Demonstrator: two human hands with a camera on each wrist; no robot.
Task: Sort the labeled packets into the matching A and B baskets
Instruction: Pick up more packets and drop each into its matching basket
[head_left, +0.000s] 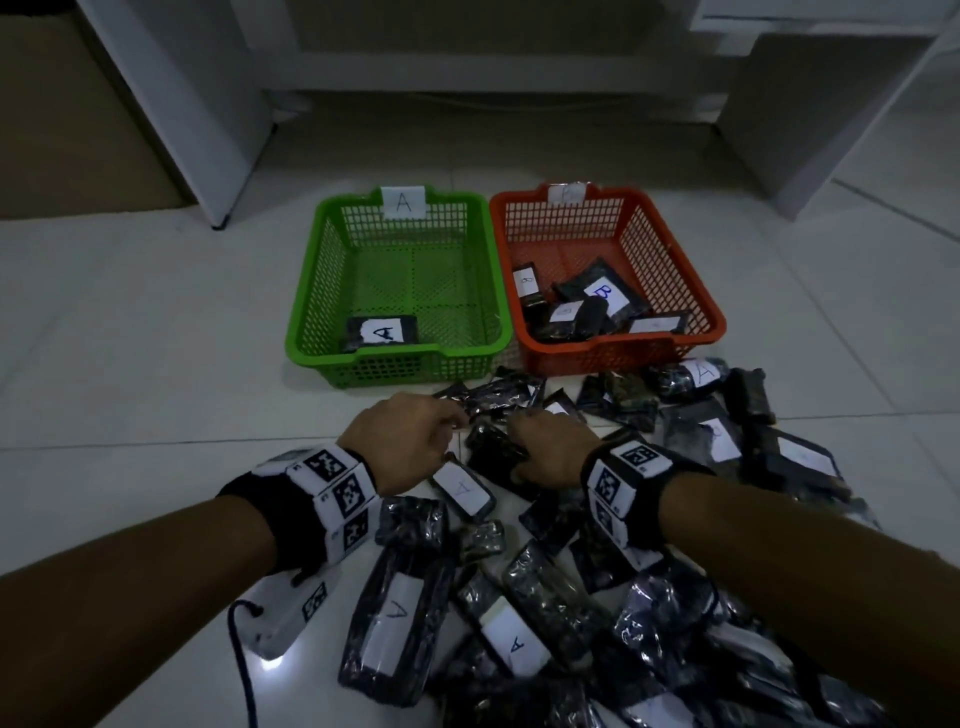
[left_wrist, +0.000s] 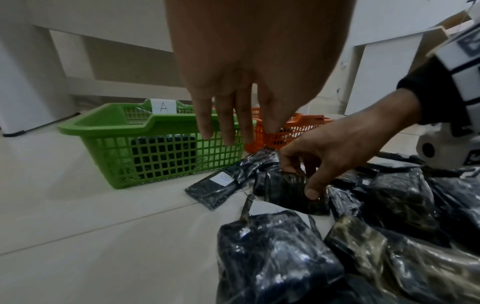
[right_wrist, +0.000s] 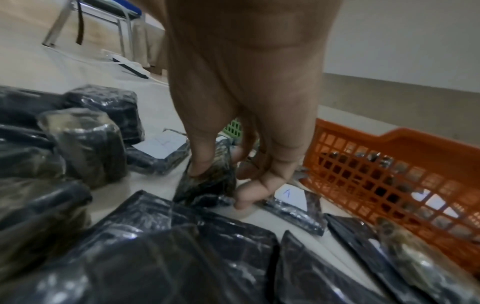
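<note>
A green basket (head_left: 311, 291) tagged A holds one packet marked A (head_left: 382, 332). Beside it on the right, an orange basket (head_left: 698, 296) tagged B holds several packets (head_left: 587, 306). A pile of dark, plastic-wrapped packets (head_left: 519, 597) with white labels covers the floor in front. My right hand (head_left: 540, 447) pinches a dark packet (left_wrist: 293, 191) at the pile's far edge between thumb and fingers; its label is hidden. That grip also shows in the right wrist view, fingers (right_wrist: 202, 164) on the packet (right_wrist: 207, 187). My left hand (head_left: 415, 441) hovers just left of it with fingers (left_wrist: 228, 123) straight, holding nothing.
White tiled floor (head_left: 156, 338) lies to the left of the baskets. White furniture legs (head_left: 197, 130) and panels stand behind them. A packet marked A (head_left: 462, 486) lies between my wrists. A cord (head_left: 244, 665) trails from my left wrist.
</note>
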